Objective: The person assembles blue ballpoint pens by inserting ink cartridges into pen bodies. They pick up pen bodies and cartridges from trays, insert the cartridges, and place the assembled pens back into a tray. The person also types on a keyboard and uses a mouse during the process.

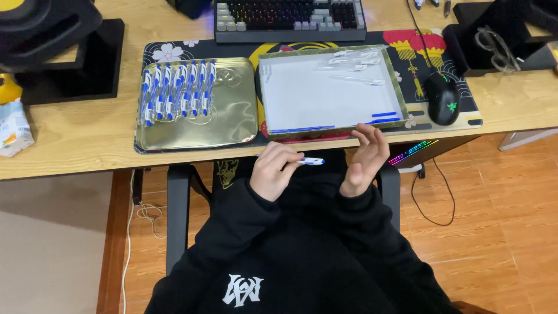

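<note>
Wooden desk [87,136] spans the view, bearing a patterned mat with a shiny gold metal tray [229,119] of blue-and-white pens [177,93] lined in a row at left, a white-lined tray [325,102] of clear barrels and blue refills beside it, and a black mouse [443,97] at right. Below the desk edge, the left hand [273,171] curls closed around a blue-and-white pen [310,161], whose tip juts rightward past the fingers. Well apart, the right hand [363,157] stands loose, fingers spread and empty; glasses at top right are hard to make out.

Your left hand [274,171] grips a blue-white pen [310,161] below the counter [81,136] edge; your right hand [364,158] hangs open beside it.
</note>
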